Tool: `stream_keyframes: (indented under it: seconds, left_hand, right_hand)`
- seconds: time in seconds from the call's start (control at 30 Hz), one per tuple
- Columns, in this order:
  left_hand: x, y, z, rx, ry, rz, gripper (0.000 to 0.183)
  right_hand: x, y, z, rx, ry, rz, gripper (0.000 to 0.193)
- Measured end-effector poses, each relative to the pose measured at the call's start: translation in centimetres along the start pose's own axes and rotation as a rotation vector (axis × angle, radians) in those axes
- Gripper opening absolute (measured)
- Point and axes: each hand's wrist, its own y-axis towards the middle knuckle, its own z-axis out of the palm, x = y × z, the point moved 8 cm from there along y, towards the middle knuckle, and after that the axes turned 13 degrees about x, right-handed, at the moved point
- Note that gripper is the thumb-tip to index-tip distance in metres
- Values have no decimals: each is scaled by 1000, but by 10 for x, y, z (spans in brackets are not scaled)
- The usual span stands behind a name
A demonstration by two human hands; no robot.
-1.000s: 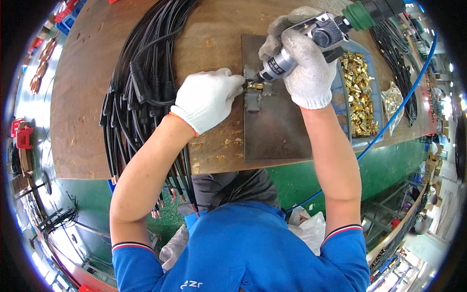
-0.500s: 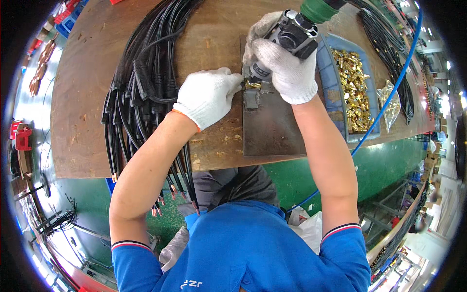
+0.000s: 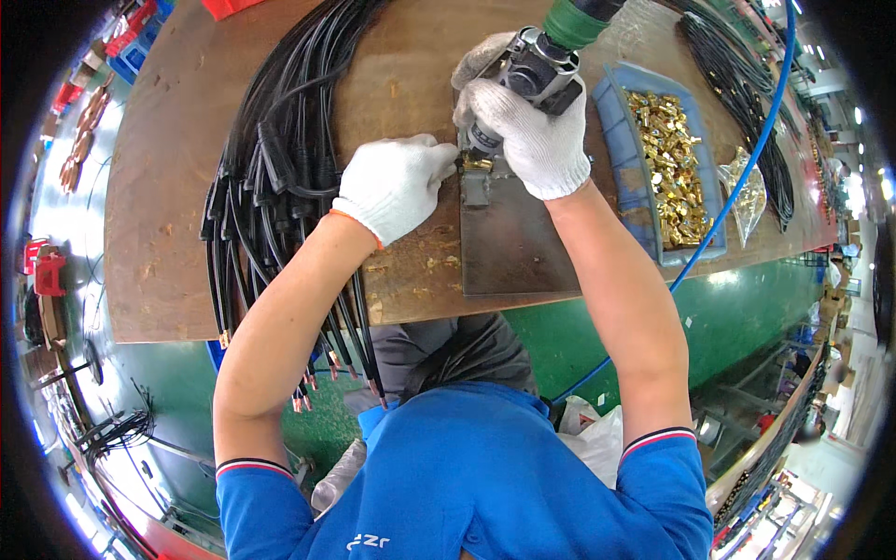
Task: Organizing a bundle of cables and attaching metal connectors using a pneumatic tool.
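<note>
My right hand (image 3: pixel 532 131) in a white glove is wrapped round a handheld power tool (image 3: pixel 534 73) with a metal body and a green-wrapped upper end (image 3: pixel 574 23). The tool's lower end comes down beside a small brass piece (image 3: pixel 478 162) at a block on the dark metal plate (image 3: pixel 518 247). My left hand (image 3: pixel 397 182), also gloved, is closed with thumb and finger pinched right beside the brass piece. What those fingers hold is hidden. To its left lies a thick bundle of black cables (image 3: pixel 280 159), the ends hanging over the table's near edge.
A blue bin (image 3: pixel 637 201) of small brass fittings (image 3: pixel 670 168) stands right of the plate. Beyond it are a clear plastic bag (image 3: pixel 747 201), more black cables (image 3: pixel 737 103) and a blue hose (image 3: pixel 761 154) crossing the right side. The wooden table (image 3: pixel 168 252) has a curved-looking near edge.
The tool and my right hand have shifted slightly left, and the view has moved a little. My left hand stays pinched beside the brass piece.
</note>
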Motion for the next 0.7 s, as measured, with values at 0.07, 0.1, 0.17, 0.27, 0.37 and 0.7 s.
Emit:
stream_keyframes:
  seconds: [0.07, 0.1, 0.17, 0.27, 0.37, 0.7]
  left_hand:
    - [-1, 0, -1, -17, -25, -2, 11]
    - [-2, 1, -2, -26, -31, 5, 10]
    - [-3, -1, -5, -43, -42, 20, 10]
    - [-5, -7, -12, -58, 13, -3, 22]
    - [-13, -13, -28, -54, 23, -13, 21]
    - [-43, -31, -56, -45, -140, 83, 19]
  right_hand:
    - [11, 0, -4, -79, 74, 29, 22]
    - [22, 4, -8, -71, -41, -32, 19]
    - [54, 4, -25, -227, -21, -43, 15]
    - [79, 6, -78, -329, 19, 32, 15]
    - [104, -17, -174, -437, -451, 35, 21]
    - [37, -126, -280, -556, -503, 786, 23]
